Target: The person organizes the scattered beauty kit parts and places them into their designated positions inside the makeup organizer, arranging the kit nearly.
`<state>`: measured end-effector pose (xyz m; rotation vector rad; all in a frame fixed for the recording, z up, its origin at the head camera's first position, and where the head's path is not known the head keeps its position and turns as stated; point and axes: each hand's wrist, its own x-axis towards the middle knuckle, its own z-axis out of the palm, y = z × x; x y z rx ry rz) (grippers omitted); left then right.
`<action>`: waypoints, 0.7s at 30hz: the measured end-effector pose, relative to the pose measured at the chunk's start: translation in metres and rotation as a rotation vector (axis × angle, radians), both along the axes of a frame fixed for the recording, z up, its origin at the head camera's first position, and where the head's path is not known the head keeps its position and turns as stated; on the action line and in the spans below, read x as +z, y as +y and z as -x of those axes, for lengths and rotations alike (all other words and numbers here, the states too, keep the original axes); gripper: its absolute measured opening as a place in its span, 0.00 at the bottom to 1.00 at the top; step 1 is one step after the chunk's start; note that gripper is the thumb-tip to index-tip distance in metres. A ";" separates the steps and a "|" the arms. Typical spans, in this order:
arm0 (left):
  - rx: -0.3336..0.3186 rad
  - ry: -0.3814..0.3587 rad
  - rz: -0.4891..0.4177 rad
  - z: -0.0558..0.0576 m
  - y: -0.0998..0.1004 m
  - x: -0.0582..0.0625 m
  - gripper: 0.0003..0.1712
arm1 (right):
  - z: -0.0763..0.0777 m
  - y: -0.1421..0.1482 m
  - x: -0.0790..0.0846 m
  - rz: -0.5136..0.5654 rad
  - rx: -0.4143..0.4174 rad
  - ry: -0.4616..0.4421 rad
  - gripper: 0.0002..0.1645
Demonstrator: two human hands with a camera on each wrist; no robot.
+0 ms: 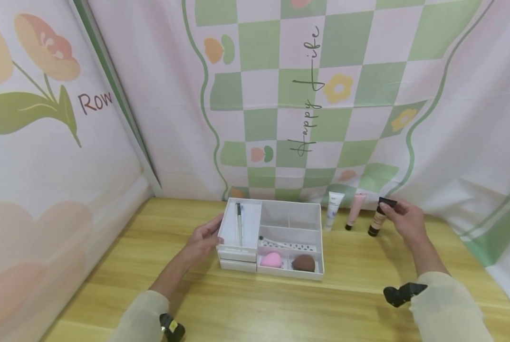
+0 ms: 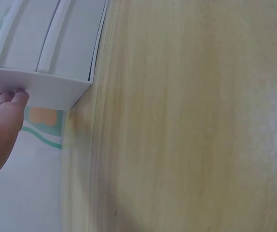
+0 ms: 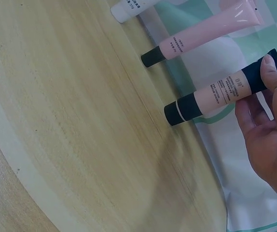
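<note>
My right hand (image 1: pixel 408 221) pinches the top end of a beige and black cosmetic tube (image 3: pixel 223 92), which stands upright on its black cap at the right of the table. Beside it stand a pink tube (image 1: pixel 356 210) and a white tube (image 1: pixel 333 209), both cap down. At the left, my left hand (image 1: pixel 203 240) rests its fingers against the side wall of a white organizer box (image 1: pixel 289 205). In the left wrist view the fingertips (image 2: pixel 20 96) touch that wall. The box holds a pink makeup sponge (image 1: pixel 272 260), a brown makeup sponge (image 1: pixel 303 262) and thin pens (image 1: pixel 239 223).
The wooden table (image 1: pixel 255 308) carries everything. A thin brush (image 1: pixel 276 242) lies in the box's middle compartment, and two drawers (image 1: pixel 237 259) face the front left. A checkered curtain (image 1: pixel 297 95) hangs behind, close to the tubes.
</note>
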<state>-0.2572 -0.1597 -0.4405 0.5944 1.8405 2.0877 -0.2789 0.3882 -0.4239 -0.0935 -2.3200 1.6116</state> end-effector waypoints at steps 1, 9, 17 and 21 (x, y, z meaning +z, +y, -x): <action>-0.001 -0.002 -0.002 0.000 0.000 0.000 0.45 | 0.000 0.000 0.000 -0.004 0.001 0.003 0.06; -0.004 -0.009 -0.009 0.000 -0.001 0.000 0.44 | 0.001 0.003 0.005 -0.044 -0.003 0.019 0.05; 0.002 -0.022 -0.018 0.000 0.000 0.000 0.45 | -0.001 0.004 0.018 -0.100 0.004 0.028 0.06; 0.008 -0.029 -0.013 0.000 0.000 0.000 0.45 | -0.002 0.004 0.027 -0.112 0.005 0.042 0.05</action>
